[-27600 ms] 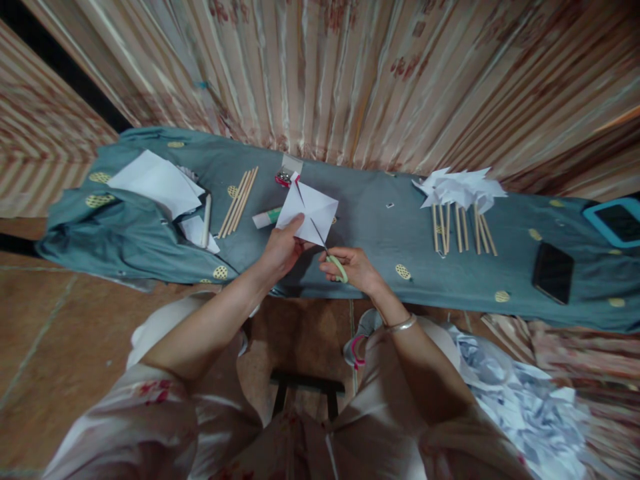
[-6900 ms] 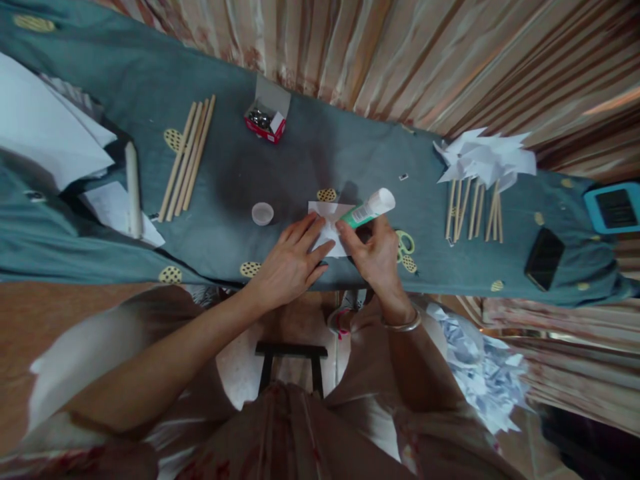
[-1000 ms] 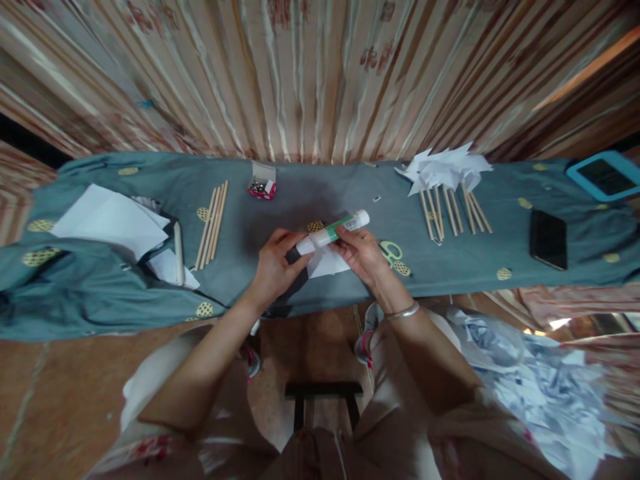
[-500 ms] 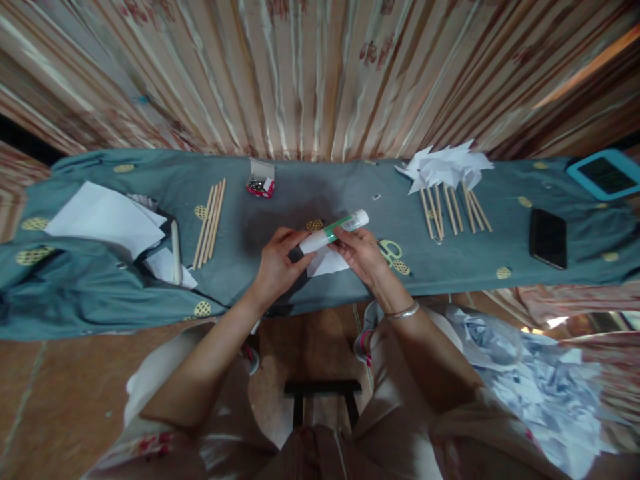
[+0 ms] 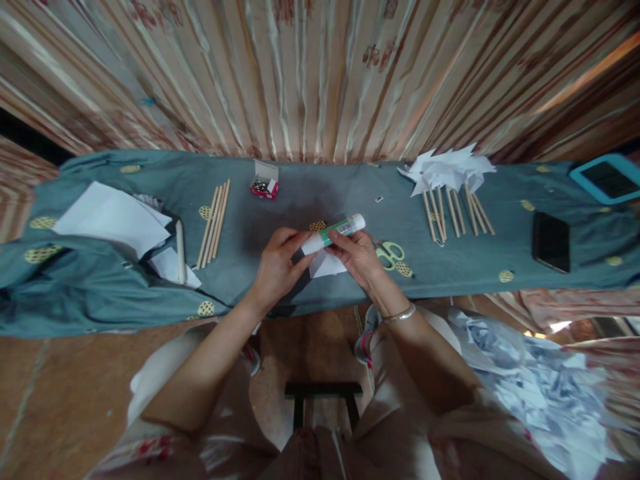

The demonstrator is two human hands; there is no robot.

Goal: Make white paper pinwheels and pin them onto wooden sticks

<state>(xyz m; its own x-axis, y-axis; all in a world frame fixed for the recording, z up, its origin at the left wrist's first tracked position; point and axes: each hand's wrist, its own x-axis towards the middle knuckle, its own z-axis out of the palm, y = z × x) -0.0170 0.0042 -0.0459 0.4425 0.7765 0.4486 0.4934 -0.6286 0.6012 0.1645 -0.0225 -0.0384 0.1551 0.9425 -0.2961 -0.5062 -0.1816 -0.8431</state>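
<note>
A white glue stick with a green label (image 5: 349, 226) is held between both hands above the middle of the table, tilted up toward the right. My left hand (image 5: 280, 261) pinches its left end. My right hand (image 5: 356, 255) has its fingers closed around the labelled body. Beneath the hands, a piece of white paper (image 5: 325, 266) lies on the cloth, partly covered by them. Light green scissors (image 5: 391, 254) rest just right of my right hand, their blades hidden.
Wooden sticks (image 5: 214, 223) and white paper sheets (image 5: 107, 220) lie left. A small red box of metal pieces (image 5: 265, 187) stands at the back. Paper pinwheels on sticks (image 5: 450, 172), a black phone (image 5: 551, 241) and a blue-framed tablet (image 5: 607, 179) lie right. A bag of paper scraps (image 5: 545, 387) sits below.
The glue stick's right end has dipped slightly and come a little to the left. Both hands keep their hold; the whole view has shifted slightly.
</note>
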